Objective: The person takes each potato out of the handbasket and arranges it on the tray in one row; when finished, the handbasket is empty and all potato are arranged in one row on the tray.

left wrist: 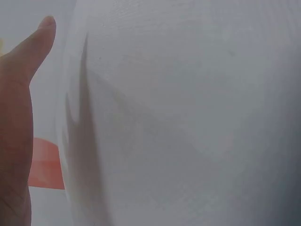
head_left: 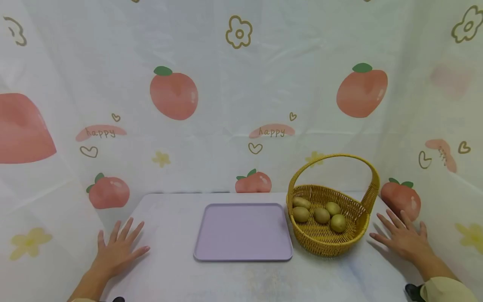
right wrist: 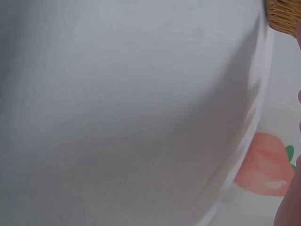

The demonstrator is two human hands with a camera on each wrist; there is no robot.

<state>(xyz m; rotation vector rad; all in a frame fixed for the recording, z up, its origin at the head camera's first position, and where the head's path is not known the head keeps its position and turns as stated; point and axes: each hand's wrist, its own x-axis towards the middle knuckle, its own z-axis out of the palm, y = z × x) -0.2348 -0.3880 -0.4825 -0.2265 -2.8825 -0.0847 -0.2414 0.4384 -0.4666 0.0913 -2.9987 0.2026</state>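
Observation:
My left hand (head_left: 118, 251) is spread at the left side of the white table, fingers straight, holding nothing. In the left wrist view its thumb (left wrist: 40, 44) points up beside the table's surface. On the right, my right hand (head_left: 405, 239) is likewise spread and holds nothing; it is nearest to a yellow woven basket (head_left: 328, 249) with a tall arched handle. Several greenish-brown round fruits, perhaps kiwis (head_left: 322, 215), lie inside the basket. Left of the basket, a flat lilac tray (head_left: 243, 233) with a low rim lies in the table's middle with nothing on it.
A white curtain (head_left: 222, 96) printed with peaches, hearts and flowers hangs behind the table (head_left: 166, 235) and along both sides. The basket's handle rises well above its rim. In the right wrist view a bit of the basket (right wrist: 284, 16) shows at the top corner.

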